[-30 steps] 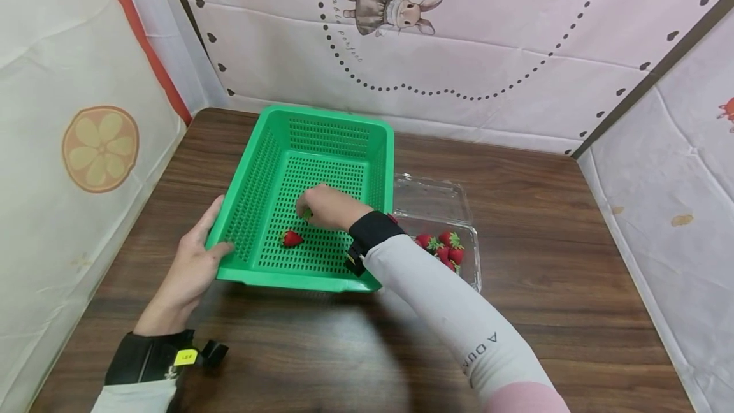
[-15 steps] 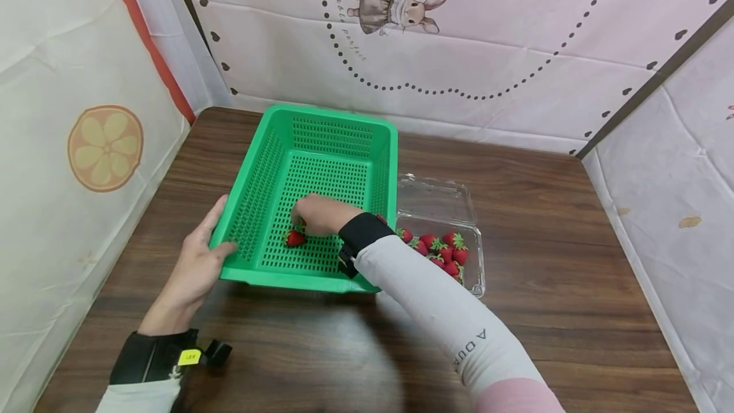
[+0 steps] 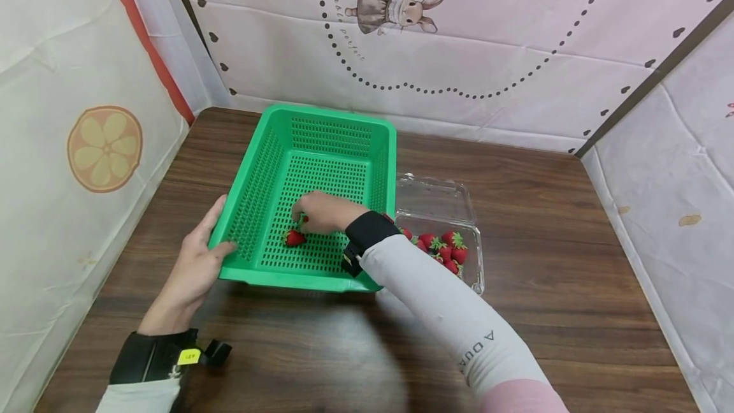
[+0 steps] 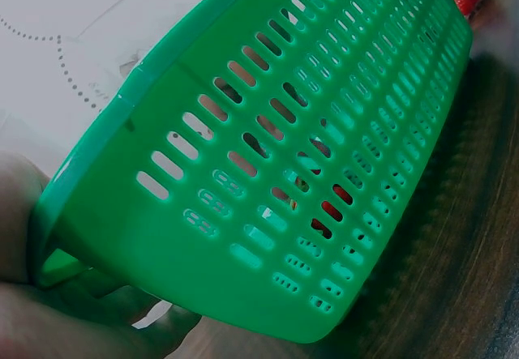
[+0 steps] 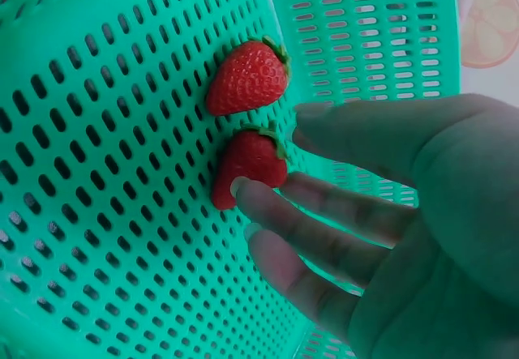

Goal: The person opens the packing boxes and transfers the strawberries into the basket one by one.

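My left hand grips the left side of a green perforated plastic basket, with the thumb over its rim. Inside the basket is my right hand, its fingers spread loosely. Two strawberries lie side by side on the basket floor; in the right wrist view the farther strawberry is free of the hand. The nearer strawberry lies by my fingertips, with the thumb apart from it; whether a fingertip touches it I cannot tell. In the head view my right hand partly hides this one.
To the right of the basket lies a clear plastic clamshell box with several strawberries in it. Its lid is folded back behind. Fabric sheets hang around the brown wooden table.
My right hand has lowered toward the first strawberry, leaving a second one beside it, then shifted slightly back. The left hand keeps its grip on the basket.
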